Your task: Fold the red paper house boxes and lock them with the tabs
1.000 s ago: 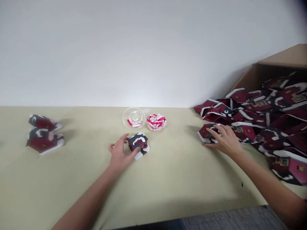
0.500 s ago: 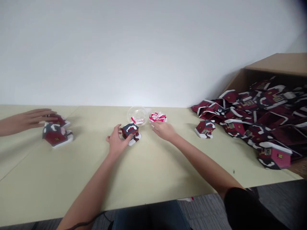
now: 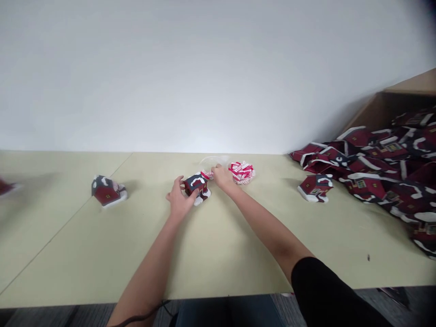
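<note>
My left hand (image 3: pixel 179 199) curls around a small red paper house (image 3: pixel 197 186) with a dark, snow-patched roof, standing on the table. My right hand (image 3: pixel 222 176) sits just right of the house, fingers pinched on a red-and-white striped candy cane (image 3: pixel 206 174). Behind it lies a clear plastic lid (image 3: pixel 214 161), and a clear tub of red-and-white candy canes (image 3: pixel 241 172) is to the right.
Another house (image 3: pixel 315 187) stands alone to the right, before a heap of flat red house boxes (image 3: pixel 378 168) spilling from a cardboard box (image 3: pixel 402 95). One finished house (image 3: pixel 106 191) lies at the left. The beige table (image 3: pixel 218 254) ends at a white wall.
My right hand left the pile at the right, crossed to the candy tub and now pinches a candy cane by the house. Another person's hand appeared at the left and is gone.
</note>
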`<state>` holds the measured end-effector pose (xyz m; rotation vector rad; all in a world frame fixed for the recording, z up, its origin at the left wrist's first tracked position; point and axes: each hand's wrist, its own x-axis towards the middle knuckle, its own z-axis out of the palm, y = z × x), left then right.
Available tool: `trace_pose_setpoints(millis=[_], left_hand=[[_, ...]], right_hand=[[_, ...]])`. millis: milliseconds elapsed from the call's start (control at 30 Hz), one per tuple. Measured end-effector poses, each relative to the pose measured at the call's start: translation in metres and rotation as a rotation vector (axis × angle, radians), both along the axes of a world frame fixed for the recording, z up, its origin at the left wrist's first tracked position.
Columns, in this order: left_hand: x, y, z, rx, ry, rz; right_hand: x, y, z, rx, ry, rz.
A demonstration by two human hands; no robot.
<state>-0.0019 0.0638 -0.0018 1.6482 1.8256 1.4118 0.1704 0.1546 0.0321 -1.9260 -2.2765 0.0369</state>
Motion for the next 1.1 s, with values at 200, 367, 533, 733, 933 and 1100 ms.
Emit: trace_pose_setpoints(millis=[200, 367, 533, 733, 933, 1100], left_hand=[[-0.001, 0.0, -0.001, 0.021, -0.014, -0.046], [0.0, 0.0, -0.004, 0.048, 0.009, -0.14], [0.004, -0.002, -0.007, 0.086, 0.047, -0.274], [0.01, -0.006, -0.002, 0.076, 0.012, -0.354], [0.013, -0.008, 0.001, 0.048, 0.029, -0.328], [0.015, -0.009, 0.0, 0.061, 0.077, -0.329]], right_hand=[[0.026, -0.029, -0.003, 0.088, 0.277, 0.01], [0.039, -0.065, -0.018, -0.091, 0.896, 0.055], [0.041, -0.094, -0.026, -0.303, 1.35, 0.026], [0.043, -0.103, -0.034, -0.228, 1.499, -0.052], [0.041, -0.104, -0.043, -0.25, 1.57, -0.02], [0.035, -0.107, -0.045, -0.267, 1.588, 0.005]])
